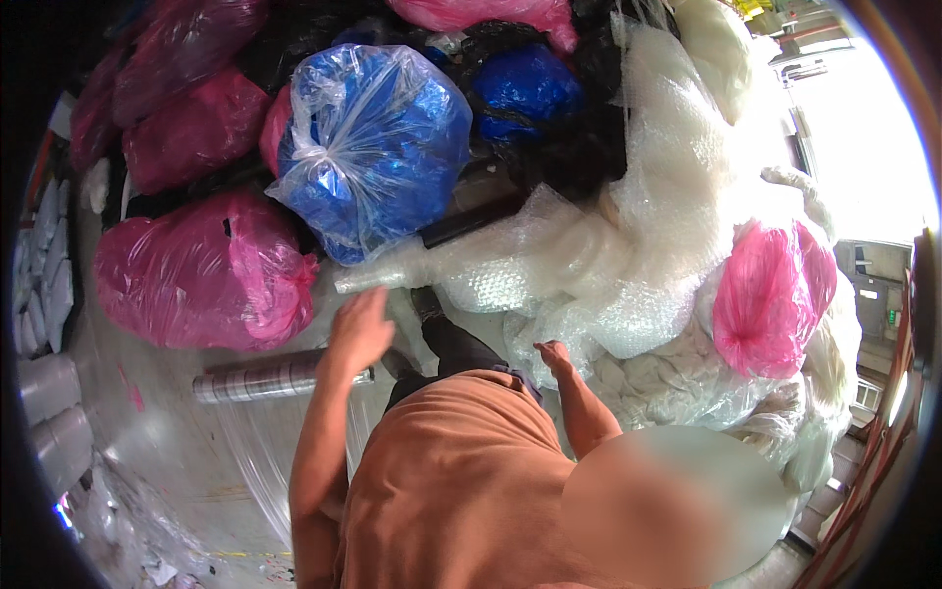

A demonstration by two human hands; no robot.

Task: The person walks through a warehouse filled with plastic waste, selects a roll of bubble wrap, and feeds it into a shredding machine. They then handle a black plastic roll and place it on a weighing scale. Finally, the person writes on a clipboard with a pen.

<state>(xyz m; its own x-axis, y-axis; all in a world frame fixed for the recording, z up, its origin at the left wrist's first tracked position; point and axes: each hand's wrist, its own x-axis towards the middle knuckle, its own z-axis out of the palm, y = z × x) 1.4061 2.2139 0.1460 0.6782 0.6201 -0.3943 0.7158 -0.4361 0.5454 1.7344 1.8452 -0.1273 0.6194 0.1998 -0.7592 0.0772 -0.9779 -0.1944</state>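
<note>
My left hand (361, 332) hovers just short of the loose end of a long sheet of clear bubble wrap (677, 187). Its fingers reach forward, slightly blurred, and nothing shows in them. My right hand (555, 357) is closed in front of my waist, beside the lower folds of the bubble wrap. What it holds, if anything, cannot be made out. Under my left forearm, a roll of clear plastic film (255, 385) lies on the floor, a sheet trailing from it.
A tied clear bag with blue contents (392, 137) sits ahead, a pink bag (201, 270) to its left. More pink, black and blue bags are heaped behind. On the right, a pink bag (770, 294) rests on piled whitish plastic (677, 388). Plastic scraps (137, 530) lie at lower left.
</note>
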